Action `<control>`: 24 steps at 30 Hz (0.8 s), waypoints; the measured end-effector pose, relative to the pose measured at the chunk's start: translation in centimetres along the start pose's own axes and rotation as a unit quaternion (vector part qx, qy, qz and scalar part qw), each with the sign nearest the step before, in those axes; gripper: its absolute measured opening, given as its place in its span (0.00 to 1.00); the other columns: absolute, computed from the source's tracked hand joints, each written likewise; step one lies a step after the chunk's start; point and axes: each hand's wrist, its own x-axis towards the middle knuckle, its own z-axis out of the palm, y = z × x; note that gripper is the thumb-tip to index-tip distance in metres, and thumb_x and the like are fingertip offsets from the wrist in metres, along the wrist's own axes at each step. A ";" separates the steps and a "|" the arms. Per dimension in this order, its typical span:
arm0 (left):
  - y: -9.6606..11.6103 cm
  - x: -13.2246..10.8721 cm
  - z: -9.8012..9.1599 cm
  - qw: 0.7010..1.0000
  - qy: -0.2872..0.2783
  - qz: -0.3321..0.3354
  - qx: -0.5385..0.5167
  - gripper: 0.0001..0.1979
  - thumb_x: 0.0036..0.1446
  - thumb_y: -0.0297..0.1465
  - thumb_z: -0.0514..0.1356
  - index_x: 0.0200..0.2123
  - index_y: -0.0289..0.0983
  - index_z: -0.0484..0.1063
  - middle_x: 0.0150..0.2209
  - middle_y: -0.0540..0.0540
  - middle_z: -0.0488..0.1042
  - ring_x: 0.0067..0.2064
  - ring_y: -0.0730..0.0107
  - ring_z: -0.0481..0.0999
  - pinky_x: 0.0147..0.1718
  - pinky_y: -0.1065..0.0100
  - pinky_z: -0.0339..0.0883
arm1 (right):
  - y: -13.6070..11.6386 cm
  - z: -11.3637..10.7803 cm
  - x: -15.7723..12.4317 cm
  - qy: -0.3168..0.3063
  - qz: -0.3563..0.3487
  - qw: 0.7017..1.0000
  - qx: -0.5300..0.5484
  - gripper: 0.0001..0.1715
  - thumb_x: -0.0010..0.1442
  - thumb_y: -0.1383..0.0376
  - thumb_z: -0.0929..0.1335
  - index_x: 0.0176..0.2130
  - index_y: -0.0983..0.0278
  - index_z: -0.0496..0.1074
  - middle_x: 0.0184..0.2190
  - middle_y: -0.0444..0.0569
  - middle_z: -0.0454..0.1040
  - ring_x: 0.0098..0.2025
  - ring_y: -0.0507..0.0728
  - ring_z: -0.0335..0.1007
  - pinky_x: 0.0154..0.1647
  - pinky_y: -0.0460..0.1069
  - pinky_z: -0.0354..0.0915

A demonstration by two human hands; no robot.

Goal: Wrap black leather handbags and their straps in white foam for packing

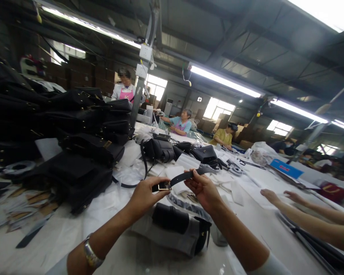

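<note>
My left hand (146,195) pinches the end of a black strap with a gold-coloured rectangular buckle (164,186). Further along, my right hand (203,188) grips the same black strap (181,177) between thumb and fingers, so a short bowed length spans between both hands. Below them on the table lies a black handbag (172,219), partly wrapped in pale, translucent sheeting. Behind my right hand the strap's far end runs on and is blurred.
Black bags (83,110) are piled high on the left. More black bags (159,149) and white wrapping (130,154) lie ahead. A co-worker's arms (309,214) reach in from the right, near a blue box (286,168). Other people sit or stand beyond.
</note>
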 end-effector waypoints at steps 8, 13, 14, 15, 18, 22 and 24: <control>0.3 0.2 -0.6 0.995 -0.013 -0.060 -0.084 0.19 0.56 0.42 0.64 0.50 0.41 0.77 0.45 0.44 0.79 0.45 0.58 0.77 0.47 0.63 0.67 | -0.6 0.9 -0.6 -0.036 -0.078 0.990 -0.115 0.20 0.51 0.56 0.78 0.40 0.65 0.78 0.36 0.49 0.81 0.38 0.55 0.77 0.38 0.48 0.74; 0.6 0.4 -0.6 0.984 -0.023 -0.096 -0.147 0.23 0.53 0.45 0.65 0.47 0.36 0.77 0.35 0.45 0.78 0.37 0.62 0.77 0.37 0.66 0.68 | -1.2 2.1 -1.1 -0.070 -0.130 0.961 -0.233 0.21 0.53 0.55 0.76 0.41 0.67 0.79 0.33 0.50 0.81 0.31 0.54 0.76 0.37 0.49 0.74; 0.6 0.4 -0.8 0.982 -0.031 -0.098 -0.159 0.24 0.53 0.46 0.65 0.48 0.36 0.76 0.37 0.45 0.79 0.38 0.62 0.77 0.38 0.65 0.69 | -1.4 2.3 -1.2 -0.068 -0.140 0.954 -0.257 0.22 0.53 0.54 0.76 0.42 0.68 0.79 0.31 0.50 0.81 0.30 0.54 0.76 0.36 0.49 0.74; 0.6 0.3 -0.9 0.978 -0.042 -0.103 -0.175 0.24 0.53 0.46 0.65 0.48 0.36 0.76 0.39 0.44 0.79 0.40 0.61 0.77 0.39 0.65 0.69 | -1.7 2.5 -1.3 -0.064 -0.152 0.945 -0.282 0.23 0.53 0.54 0.76 0.42 0.68 0.79 0.30 0.50 0.81 0.30 0.55 0.77 0.36 0.49 0.74; 0.4 0.1 -1.2 0.962 -0.074 -0.120 -0.233 0.24 0.54 0.44 0.66 0.50 0.36 0.74 0.44 0.43 0.79 0.45 0.60 0.77 0.45 0.64 0.68 | -2.3 3.1 -1.8 -0.063 -0.188 0.910 -0.364 0.22 0.54 0.53 0.75 0.41 0.67 0.80 0.27 0.50 0.81 0.31 0.58 0.79 0.35 0.49 0.73; -0.3 0.1 -0.8 0.956 -0.064 -0.120 -0.258 0.25 0.49 0.39 0.71 0.49 0.36 0.75 0.43 0.44 0.78 0.47 0.58 0.76 0.47 0.63 0.67 | -2.6 4.2 -2.4 -0.098 -0.212 0.855 -0.463 0.18 0.60 0.54 0.71 0.42 0.64 0.81 0.28 0.48 0.82 0.33 0.59 0.80 0.33 0.48 0.72; -0.7 0.1 -0.6 0.956 -0.054 -0.120 -0.261 0.25 0.49 0.39 0.71 0.48 0.36 0.75 0.43 0.44 0.78 0.47 0.59 0.76 0.47 0.63 0.67 | -2.5 4.6 -2.6 -0.117 -0.215 0.832 -0.497 0.16 0.61 0.54 0.70 0.41 0.62 0.81 0.28 0.47 0.81 0.33 0.59 0.80 0.31 0.47 0.71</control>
